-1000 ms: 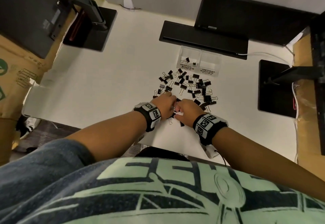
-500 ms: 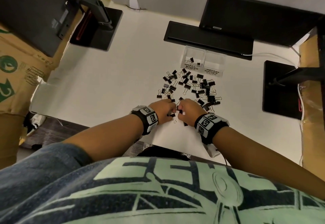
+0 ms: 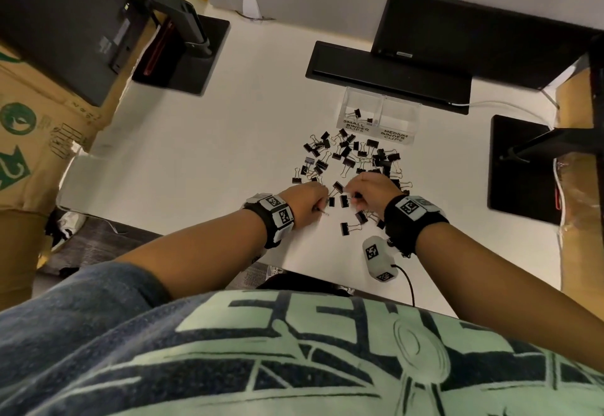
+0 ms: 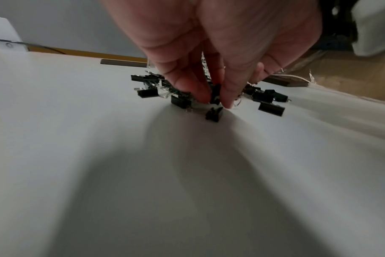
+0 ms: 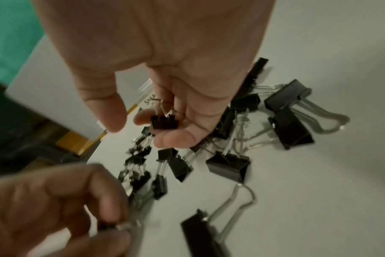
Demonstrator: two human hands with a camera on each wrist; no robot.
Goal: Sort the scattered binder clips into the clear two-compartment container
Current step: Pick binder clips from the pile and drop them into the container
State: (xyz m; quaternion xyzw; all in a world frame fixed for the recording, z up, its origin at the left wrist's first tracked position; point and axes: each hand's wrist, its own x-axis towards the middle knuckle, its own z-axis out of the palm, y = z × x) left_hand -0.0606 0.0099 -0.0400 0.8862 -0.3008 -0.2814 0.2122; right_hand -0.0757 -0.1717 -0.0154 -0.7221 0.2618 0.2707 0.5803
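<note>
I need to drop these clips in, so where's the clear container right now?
In the head view the clear container sits at the far end of the table, just beyond the scattered clips and against the black monitor base.

From the head we look steeply down over the white desk (image 3: 183,154) and both forearms, facing the far wall. At the left wrist we sit low, almost skimming that desk, looking along the fingers. At the right wrist we hover higher, close, angled down. All three share the scatter of black metal binder clips (image 3: 351,154) (image 4: 271,108) (image 5: 229,166)
</note>
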